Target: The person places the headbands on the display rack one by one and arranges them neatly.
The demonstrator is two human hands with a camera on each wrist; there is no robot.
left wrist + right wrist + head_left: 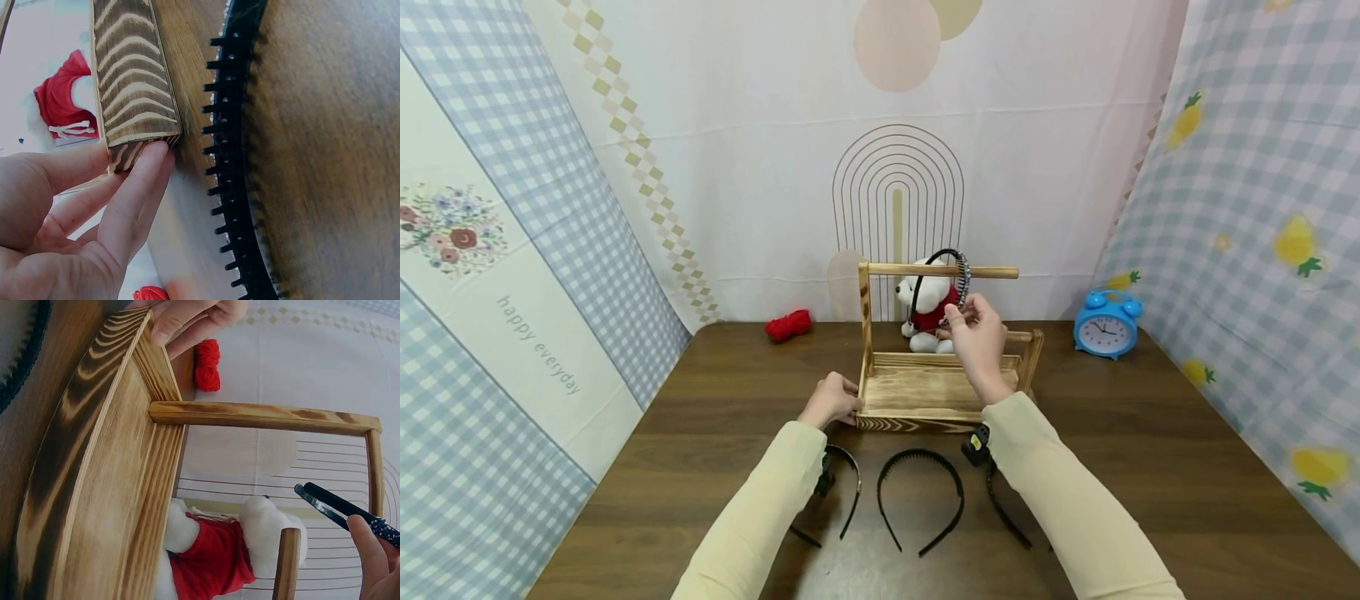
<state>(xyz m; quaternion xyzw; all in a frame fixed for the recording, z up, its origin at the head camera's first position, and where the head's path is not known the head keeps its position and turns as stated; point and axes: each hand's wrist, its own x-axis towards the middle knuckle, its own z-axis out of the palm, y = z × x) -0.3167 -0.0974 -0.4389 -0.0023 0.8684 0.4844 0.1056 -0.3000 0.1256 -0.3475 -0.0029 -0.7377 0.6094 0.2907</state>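
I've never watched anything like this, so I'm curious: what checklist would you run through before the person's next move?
1. Left hand on the light-brown wooden rack: ok, gripping its corner.
2. Right hand holding the raised black, sparkly headband: ok, pinched between thumb and fingers.
3. Raised headband looped round the rack's upper wooden bar: cannot tell.
4. Bar's right end bare: ok.
5. Space behind the rack free: not ok, a white plush toy in red is there.
6. Middle black toothed headband clear of the rack: ok, lying apart in front.
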